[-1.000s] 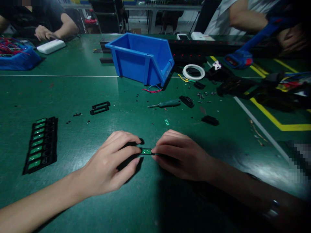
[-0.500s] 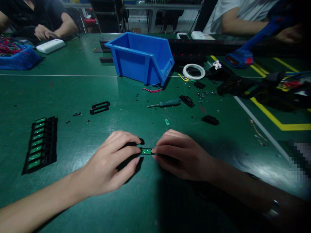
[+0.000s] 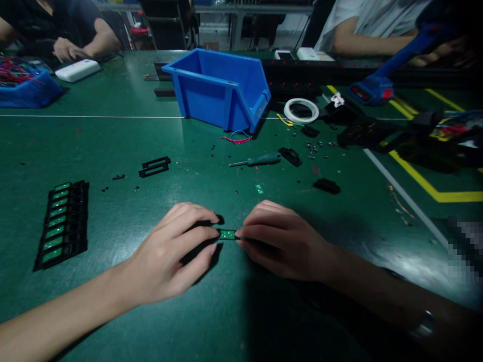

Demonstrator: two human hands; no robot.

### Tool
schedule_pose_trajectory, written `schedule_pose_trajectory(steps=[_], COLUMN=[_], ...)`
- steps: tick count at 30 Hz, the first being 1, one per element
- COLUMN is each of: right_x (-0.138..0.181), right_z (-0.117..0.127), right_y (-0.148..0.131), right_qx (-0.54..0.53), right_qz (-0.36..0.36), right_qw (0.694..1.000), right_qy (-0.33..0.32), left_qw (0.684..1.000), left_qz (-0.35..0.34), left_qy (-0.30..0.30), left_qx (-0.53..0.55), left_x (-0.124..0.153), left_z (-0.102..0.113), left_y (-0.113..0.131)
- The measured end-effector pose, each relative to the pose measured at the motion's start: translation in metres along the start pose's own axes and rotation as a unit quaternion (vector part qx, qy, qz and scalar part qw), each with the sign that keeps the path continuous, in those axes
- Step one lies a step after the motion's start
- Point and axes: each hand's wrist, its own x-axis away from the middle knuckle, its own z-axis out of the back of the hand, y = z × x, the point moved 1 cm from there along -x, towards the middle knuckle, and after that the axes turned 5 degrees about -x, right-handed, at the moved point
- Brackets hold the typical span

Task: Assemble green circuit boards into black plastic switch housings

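Note:
My left hand (image 3: 175, 254) and my right hand (image 3: 281, 240) meet on the green table (image 3: 113, 146), fingers curled. Between their fingertips lies a small green circuit board (image 3: 227, 234) set in a black part (image 3: 206, 236). The left fingers wrap round the black part and mostly hide it. The right fingertips press against the board's right end. A row of black holders with green boards (image 3: 60, 224) lies to the left of my left arm.
A blue bin (image 3: 221, 88) stands at the back centre. A screwdriver (image 3: 256, 161), a tape roll (image 3: 301, 111), a black frame (image 3: 154, 167) and several small black parts and screws lie scattered. Other people's arms rest at the far edge. Yellow lines (image 3: 422, 181) mark the right.

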Motion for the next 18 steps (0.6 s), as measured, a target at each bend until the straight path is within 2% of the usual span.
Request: schedule_pose_trajectory(steps=[18], right_x=[0.0009], right_z=[-0.0014], right_y=[0.001], right_qx=[0.003], right_qz=[-0.005], right_qw=[1.0], right_qy=[-0.003], left_qw=[1.0], left_qz=[0.001], left_qy=[0.001], left_qx=[-0.001], left_x=[-0.001], left_z=[-0.0008], left_y=[0.0005])
